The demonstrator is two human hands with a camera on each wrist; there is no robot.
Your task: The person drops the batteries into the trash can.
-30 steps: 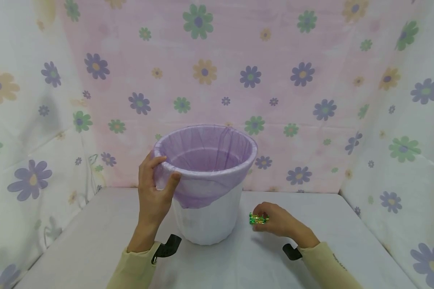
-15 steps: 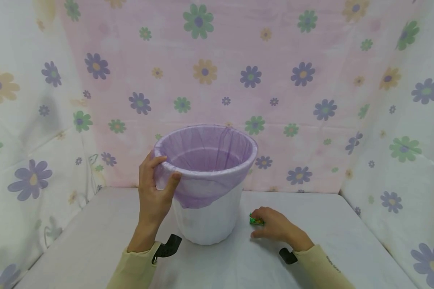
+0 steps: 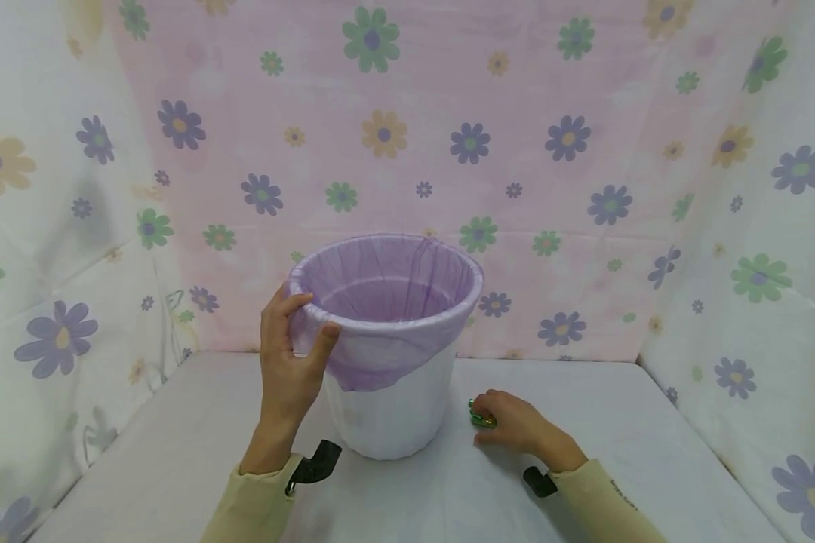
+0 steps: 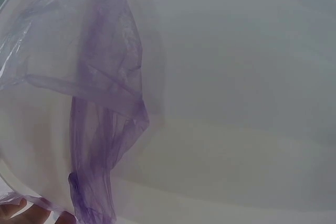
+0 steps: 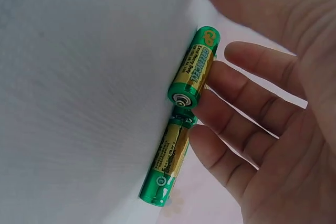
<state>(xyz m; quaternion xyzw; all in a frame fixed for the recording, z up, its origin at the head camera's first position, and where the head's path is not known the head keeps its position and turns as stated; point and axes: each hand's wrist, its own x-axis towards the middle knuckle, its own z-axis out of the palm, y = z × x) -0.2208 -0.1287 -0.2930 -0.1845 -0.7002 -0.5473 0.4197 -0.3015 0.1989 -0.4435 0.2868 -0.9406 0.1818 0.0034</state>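
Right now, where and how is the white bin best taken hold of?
I would take the white bin by its rim, from the person's right, opposite the left grip. The bin stands upright and widens upward; its rim looks rounded, so it probably holds well, and that side is free.

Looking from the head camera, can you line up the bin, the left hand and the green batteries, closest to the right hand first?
From the right hand:
1. Green batteries: right by it, partly hidden behind it.
2. White bin: to its left.
3. Left hand: farthest, on the bin's left side.
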